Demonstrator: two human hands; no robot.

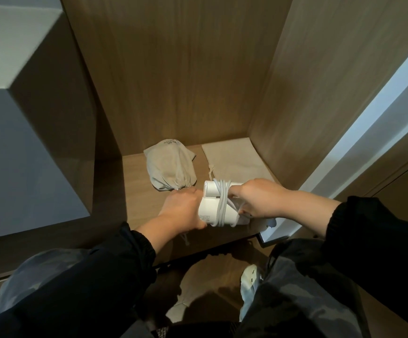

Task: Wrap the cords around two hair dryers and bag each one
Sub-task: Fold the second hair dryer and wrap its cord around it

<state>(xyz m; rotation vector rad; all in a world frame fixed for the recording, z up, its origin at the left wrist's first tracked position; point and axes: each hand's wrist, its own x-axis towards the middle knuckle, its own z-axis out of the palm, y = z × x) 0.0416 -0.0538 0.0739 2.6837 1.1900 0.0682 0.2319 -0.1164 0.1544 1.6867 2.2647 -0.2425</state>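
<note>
Gripping hair dryer (pixel 210 212) at both ends above wooden shelf (pixel 137 181); left hand (pixel 182 211) curled round left end; right hand (pixel 261 200) curled round right end; cord (pixel 222 203) looped round body; filled drawstring bag (pixel 170 167) behind-left; flat bag (pixel 232 157) behind-right.

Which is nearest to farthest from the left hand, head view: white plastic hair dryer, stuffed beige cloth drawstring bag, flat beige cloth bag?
1. White hair dryer, gripped by the left hand.
2. Stuffed drawstring bag, just behind the fingers.
3. Flat bag, back right.
</note>
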